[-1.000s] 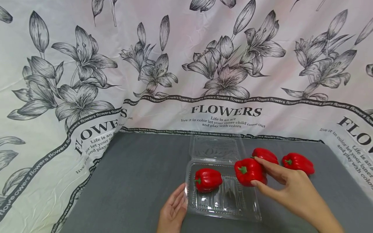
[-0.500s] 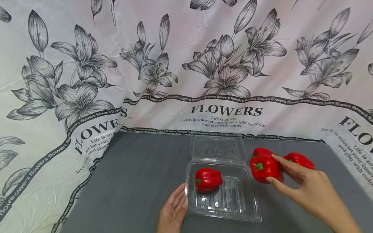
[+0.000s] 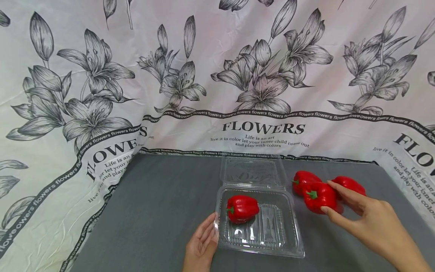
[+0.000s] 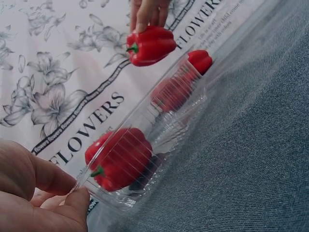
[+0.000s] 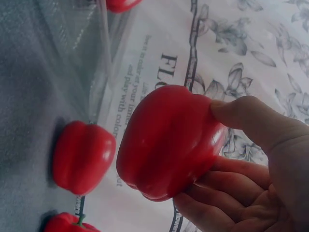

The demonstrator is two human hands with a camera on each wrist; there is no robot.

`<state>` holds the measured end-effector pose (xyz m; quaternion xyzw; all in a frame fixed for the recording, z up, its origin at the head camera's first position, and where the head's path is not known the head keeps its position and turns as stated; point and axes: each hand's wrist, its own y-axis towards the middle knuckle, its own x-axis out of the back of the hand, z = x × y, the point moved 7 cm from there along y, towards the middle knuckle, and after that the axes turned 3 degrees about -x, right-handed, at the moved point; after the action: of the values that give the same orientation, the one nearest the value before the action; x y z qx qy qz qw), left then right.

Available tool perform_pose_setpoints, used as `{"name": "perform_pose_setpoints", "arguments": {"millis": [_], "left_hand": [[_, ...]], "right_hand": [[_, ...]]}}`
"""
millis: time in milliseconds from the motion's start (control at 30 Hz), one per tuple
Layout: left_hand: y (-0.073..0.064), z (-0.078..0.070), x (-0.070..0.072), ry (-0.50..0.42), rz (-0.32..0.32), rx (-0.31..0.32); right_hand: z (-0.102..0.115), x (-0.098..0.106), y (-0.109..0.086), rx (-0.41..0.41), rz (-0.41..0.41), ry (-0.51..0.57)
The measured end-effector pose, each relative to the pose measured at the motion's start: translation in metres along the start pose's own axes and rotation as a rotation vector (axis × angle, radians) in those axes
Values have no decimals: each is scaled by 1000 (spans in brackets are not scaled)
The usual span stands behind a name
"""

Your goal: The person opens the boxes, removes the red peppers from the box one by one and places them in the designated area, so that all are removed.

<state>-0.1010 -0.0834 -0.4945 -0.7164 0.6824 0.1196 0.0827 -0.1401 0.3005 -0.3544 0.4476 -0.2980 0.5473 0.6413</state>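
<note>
My right hand point(image 3: 374, 221) holds a red bell pepper point(image 3: 320, 202) between thumb and fingers, to the right of the clear plastic container point(image 3: 285, 241). The right wrist view shows this held pepper point(image 5: 169, 142) raised above the table. At the container's left side, my left hand point(image 3: 201, 241) pinches the rim, thumb and fingertips on the plastic point(image 4: 79, 186). One red bell pepper point(image 3: 242, 209) lies inside on the left, its green stem pointing left. The container's lid point(image 3: 253, 172) is folded back, away from me.
Two more red peppers, one nearer the container point(image 3: 304, 177) and one farther right point(image 3: 351, 184), lie on the grey table point(image 3: 163, 204) behind the held one. A white cloth point(image 3: 183, 132) printed with flowers hangs along the back and sides.
My right hand has carried its pepper rightward, from over the container's right edge to beside it, in front of the two table peppers. My left hand has stayed at the rim.
</note>
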Motion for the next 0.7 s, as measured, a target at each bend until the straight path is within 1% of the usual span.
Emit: {"name": "perform_pose_setpoints", "arguments": {"millis": [133, 433, 500, 600, 700], "left_hand": [[0, 0, 1, 17, -2, -11], [-2, 0, 0, 43, -16, -38], [-2, 0, 0, 45, -20, -41], [-1, 0, -1, 41, -20, -42], [-2, 0, -1, 39, -24, -38]], "right_hand": [[-7, -2, 0, -33, 20, -23], [-15, -11, -2, -46, 76, -42], [-16, -13, -3, -41, 77, -43], [-14, -14, -5, -5, 37, -33], [-12, -17, -7, 29, 22, -23]]}}
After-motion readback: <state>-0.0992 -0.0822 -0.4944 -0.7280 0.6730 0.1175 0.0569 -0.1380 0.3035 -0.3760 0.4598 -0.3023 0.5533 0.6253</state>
